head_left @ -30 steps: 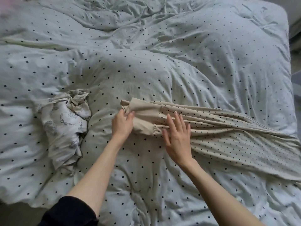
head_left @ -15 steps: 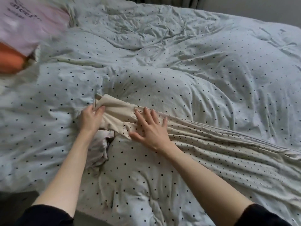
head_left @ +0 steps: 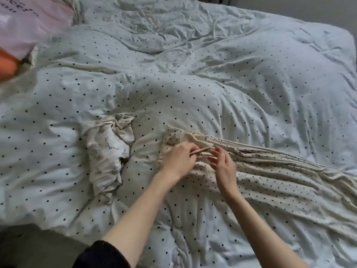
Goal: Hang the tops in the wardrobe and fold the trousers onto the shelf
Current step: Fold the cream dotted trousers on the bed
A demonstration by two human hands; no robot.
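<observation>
Beige dotted trousers (head_left: 274,176) lie stretched across the bed, their waistband end near the middle and the legs running off to the right. My left hand (head_left: 179,161) pinches a plain beige fold of the waistband (head_left: 201,149). My right hand (head_left: 224,167) hovers just right of it, fingers spread and relaxed, holding nothing. A crumpled cream patterned garment (head_left: 108,153) lies left of my hands, apart from the trousers.
A white duvet with black dots (head_left: 212,78) covers the whole bed. A pink garment with dark lettering (head_left: 21,26) and something orange (head_left: 5,66) lie at the far left corner. Dark floor (head_left: 29,248) shows at the bottom left.
My left hand shifted right along the waistband and now pinches a fold there. My right hand lifted off the fabric. The waistband end is more bunched.
</observation>
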